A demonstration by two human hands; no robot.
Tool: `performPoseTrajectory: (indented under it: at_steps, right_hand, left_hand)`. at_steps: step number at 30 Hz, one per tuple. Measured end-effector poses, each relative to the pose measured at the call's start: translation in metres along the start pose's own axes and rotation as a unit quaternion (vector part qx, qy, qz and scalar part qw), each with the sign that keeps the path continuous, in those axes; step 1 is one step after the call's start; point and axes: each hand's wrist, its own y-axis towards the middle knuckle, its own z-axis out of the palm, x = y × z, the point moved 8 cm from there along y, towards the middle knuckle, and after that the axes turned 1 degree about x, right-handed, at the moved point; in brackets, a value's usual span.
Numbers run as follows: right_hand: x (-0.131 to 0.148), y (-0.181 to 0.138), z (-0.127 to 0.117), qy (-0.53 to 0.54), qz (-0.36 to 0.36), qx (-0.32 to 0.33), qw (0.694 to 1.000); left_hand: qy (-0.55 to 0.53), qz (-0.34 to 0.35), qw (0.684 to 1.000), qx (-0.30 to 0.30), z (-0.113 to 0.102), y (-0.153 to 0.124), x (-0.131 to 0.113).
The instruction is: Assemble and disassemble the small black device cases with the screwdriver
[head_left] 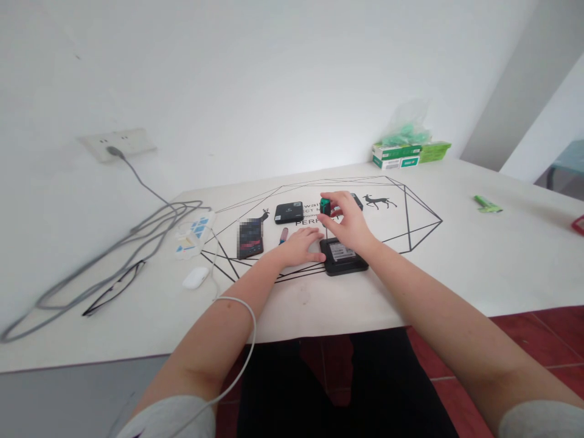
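Note:
My right hand (349,222) grips the green and black handle of a screwdriver (325,207) with thumb and fingers. The thin shaft points straight down to the far left corner of a flat black box (349,266), which has a white label on its upper face. Whether the tip sits in a screw is too small to tell. My left hand (303,247) lies low on the table with its fingers stretched out, its thumb against the box's left edge. A second black box (289,213) is behind my left hand, and another black box (357,201) is partly hidden by my right hand.
A phone (250,240), a small reddish and blue object (283,235), a white case (196,277), a power strip (196,234), glasses (116,286) and a looped grey cable (82,286) lie leftward. Green boxes (396,152) stand by the wall; a green packet (487,204) lies right.

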Motion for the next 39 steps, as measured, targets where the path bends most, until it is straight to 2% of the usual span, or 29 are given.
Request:
performPoseTrajectory:
  at_steps: [10,22,25,28,30,33,39]
  right_hand:
    - [-0.001,-0.001,-0.002,0.002,0.012,-0.012,1.000]
    - [-0.009,-0.002,-0.009,0.017,0.034,-0.059,0.998]
    - [-0.011,-0.001,-0.014,0.024,0.042,-0.087,0.995]
    - [-0.015,-0.002,-0.017,0.032,0.055,-0.111,0.992]
    - [-0.018,-0.003,-0.016,0.043,0.063,-0.118,0.990]
    - [-0.019,-0.003,-0.014,0.051,0.062,-0.120,0.990]
    - [-0.019,-0.003,-0.017,0.026,0.054,-0.127,0.990]
  left_hand:
    - [-0.003,-0.008,1.000,0.000,0.001,0.001,0.003]
    - [-0.024,-0.013,1.000,-0.010,-0.002,0.000,0.003]
    - [-0.064,-0.018,0.997,-0.049,-0.013,-0.001,0.003]
    - [-0.120,0.006,0.983,-0.135,-0.029,-0.003,-0.002]
    - [-0.140,0.028,0.975,-0.172,-0.035,-0.004,-0.007]
    - [-0.115,0.004,0.977,-0.180,-0.034,-0.003,-0.007]
    - [0.014,-0.048,0.990,-0.132,-0.029,0.000,0.012]
